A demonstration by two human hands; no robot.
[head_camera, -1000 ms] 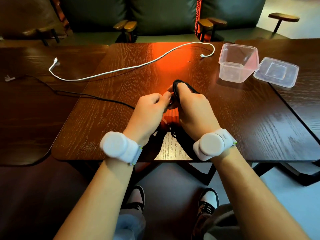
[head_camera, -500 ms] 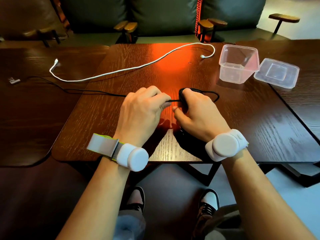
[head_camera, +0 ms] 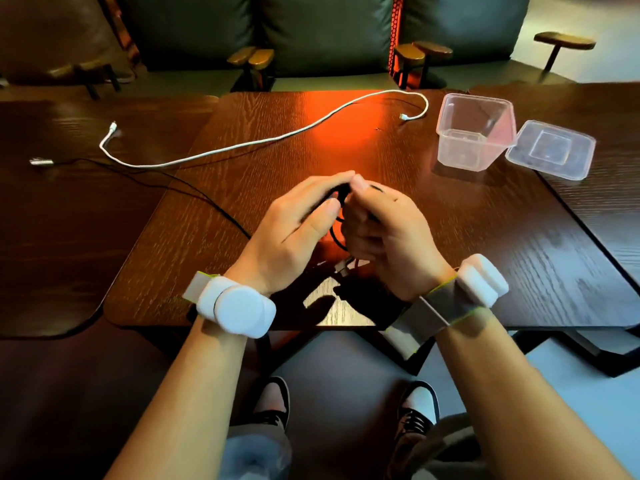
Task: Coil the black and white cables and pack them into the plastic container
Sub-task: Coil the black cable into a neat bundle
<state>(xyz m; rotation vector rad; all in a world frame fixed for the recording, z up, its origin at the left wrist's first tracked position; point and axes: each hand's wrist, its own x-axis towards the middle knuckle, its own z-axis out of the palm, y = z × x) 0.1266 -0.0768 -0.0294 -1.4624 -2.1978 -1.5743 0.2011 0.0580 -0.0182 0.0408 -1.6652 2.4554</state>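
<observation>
My left hand and my right hand meet over the middle of the brown table, both closed on the black cable. A small coil of it sits between my fingers, mostly hidden, with one plug end hanging below my right palm. The loose part trails left across the table to its silver plug at the far left. The white cable lies uncoiled in a long curve across the back of the table. A clear plastic container stands open at the back right.
The container's clear lid lies just right of it on the neighbouring table. Another dark table adjoins on the left. Dark sofas and small wooden armrest stands line the far side.
My hands have lifted and drawn together, gathering another loop of black cable. The loop that lay right of my right hand is gone, and the trailing cable's plug has slid rightward.
</observation>
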